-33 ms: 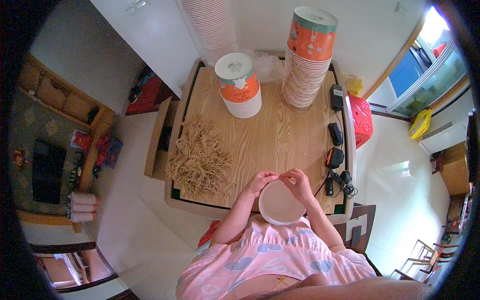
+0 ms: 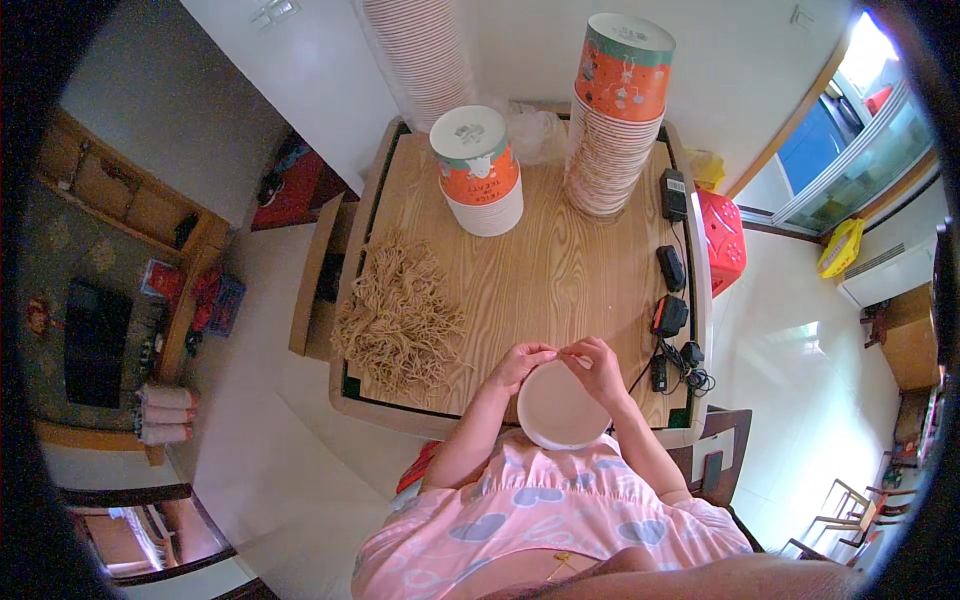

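A white paper bucket (image 2: 563,405) is close against my body at the table's near edge, its round open mouth facing up. At its far rim, my left hand (image 2: 520,366) is closed in a pinch, fingertips meeting those of my right hand (image 2: 594,368). My right hand is pinched too, its wrist passing over the bucket's right side. Whatever lies between the fingertips is too small to make out. Left of my hands spreads a loose heap of tan twisted cords (image 2: 400,315). Beyond it, a short stack of upside-down orange and green paper buckets (image 2: 480,185) stands on the wooden tabletop (image 2: 530,275).
A tall stack of similar buckets (image 2: 615,120) rises at the back right. Another wrapped white stack (image 2: 420,60) stands at the back left, beside crumpled clear plastic (image 2: 537,132). Black adapters (image 2: 672,268) and a cable coil (image 2: 692,368) line the right edge. A red stool (image 2: 722,240) is beyond.
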Demonstrator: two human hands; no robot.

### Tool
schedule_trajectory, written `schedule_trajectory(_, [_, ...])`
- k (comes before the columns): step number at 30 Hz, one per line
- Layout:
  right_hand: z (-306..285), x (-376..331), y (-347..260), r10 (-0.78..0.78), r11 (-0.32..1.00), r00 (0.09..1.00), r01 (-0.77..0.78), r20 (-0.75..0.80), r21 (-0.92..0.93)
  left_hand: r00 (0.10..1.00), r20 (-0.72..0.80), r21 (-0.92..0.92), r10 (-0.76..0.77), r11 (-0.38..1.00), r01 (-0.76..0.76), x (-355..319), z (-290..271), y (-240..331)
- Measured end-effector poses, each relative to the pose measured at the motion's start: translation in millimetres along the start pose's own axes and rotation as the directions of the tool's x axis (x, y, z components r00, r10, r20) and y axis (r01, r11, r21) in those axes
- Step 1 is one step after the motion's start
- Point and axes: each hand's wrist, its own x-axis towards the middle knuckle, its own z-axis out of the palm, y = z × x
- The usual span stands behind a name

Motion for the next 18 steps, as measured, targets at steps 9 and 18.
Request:
schedule_trajectory(9, [0.3,0.1,-4.1,0.01,1.0,0.998,-0.011,-0.068,-0.02,1.0,-0.018,0.028,0.011,1.0,-0.011,-2.4,6.7,3.7])
schedule_trajectory(18, [0.7,1.2,-5.2,0.01,0.999,0.998,-0.012,-0.061,-0.038,1.0,0.003,0.03,0.03,0.999,-0.03,-2.2,6.4,3.4])
